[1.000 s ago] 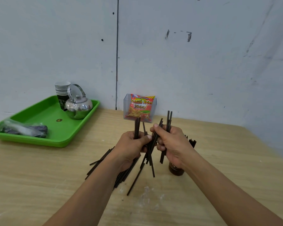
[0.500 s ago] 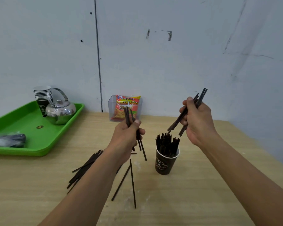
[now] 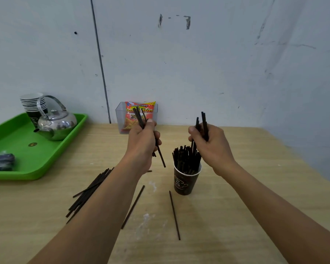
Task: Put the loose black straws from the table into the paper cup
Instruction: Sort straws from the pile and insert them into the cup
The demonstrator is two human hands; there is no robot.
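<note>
A dark brown paper cup [image 3: 185, 182] stands upright on the wooden table, packed with several black straws [image 3: 186, 157]. My right hand [image 3: 211, 147] grips a few black straws [image 3: 203, 123] nearly upright, their lower ends just above the cup's right side. My left hand [image 3: 143, 142] holds a small bunch of black straws [image 3: 139, 117] tilted, to the left of the cup. A pile of loose straws [image 3: 90, 191] lies on the table left of my left forearm. Two single straws [image 3: 133, 206] [image 3: 174, 215] lie in front of the cup.
A green tray [image 3: 51, 155] at the left holds a steel kettle [image 3: 56, 122], a stack of paper cups [image 3: 31, 102] and a dark plastic packet [image 3: 1, 161]. A clear box with a snack bag [image 3: 139, 115] stands against the wall. The table's right edge runs near my right arm.
My right hand has come down and left with its straws, from high right of the cup to just above it. My left hand stays beside the cup with its bunch.
</note>
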